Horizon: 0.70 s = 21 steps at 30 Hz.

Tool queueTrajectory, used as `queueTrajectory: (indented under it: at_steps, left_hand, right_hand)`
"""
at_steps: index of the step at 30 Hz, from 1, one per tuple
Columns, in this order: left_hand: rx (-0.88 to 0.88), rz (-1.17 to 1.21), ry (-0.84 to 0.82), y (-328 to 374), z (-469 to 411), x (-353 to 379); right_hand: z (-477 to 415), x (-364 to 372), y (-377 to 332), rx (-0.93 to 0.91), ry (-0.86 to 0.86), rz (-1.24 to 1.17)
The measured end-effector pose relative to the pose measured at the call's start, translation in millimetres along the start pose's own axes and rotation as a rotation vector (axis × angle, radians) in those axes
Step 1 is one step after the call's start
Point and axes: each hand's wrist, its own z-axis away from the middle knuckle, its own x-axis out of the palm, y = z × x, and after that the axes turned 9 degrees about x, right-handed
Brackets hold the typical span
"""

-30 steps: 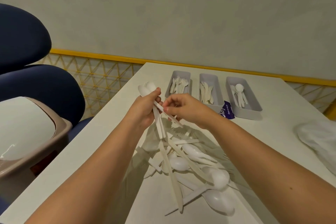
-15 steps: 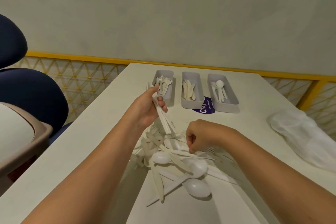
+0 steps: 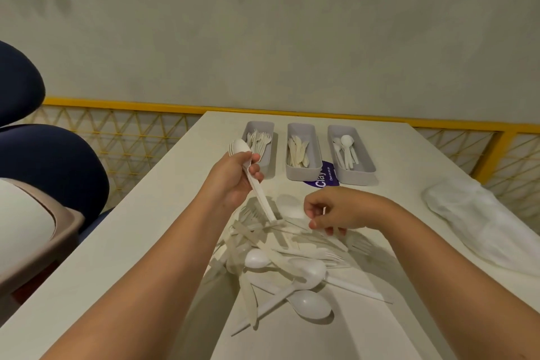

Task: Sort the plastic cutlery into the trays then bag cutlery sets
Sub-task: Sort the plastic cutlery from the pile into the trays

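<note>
The grey fork tray stands left of the knife tray, and the spoon tray stands right of it. A tangled white cutlery pile lies in front of the knife tray.

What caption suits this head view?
Left hand grips a bundle of spoons while right hand pinches a piece from the cutlery pile before three trays.

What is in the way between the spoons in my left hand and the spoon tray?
Only the knife tray sits between the spoons in your left hand and the spoon tray. It is low, so carrying them over it should work. Your right hand, pinching a cutlery piece, is nearer you, off that path.
</note>
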Motion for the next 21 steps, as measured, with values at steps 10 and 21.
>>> queueTrajectory:
  at_steps: [10,21]
  left_hand:
    - [-0.064,-0.098,-0.158,-13,9,28]
    - [-0.019,-0.223,-0.131,-28,14,57]
  right_hand:
    - [-7,-12,-21,-0.134,0.345,-0.787]
    - [-19,4,-27,-0.100,0.518,-0.820]
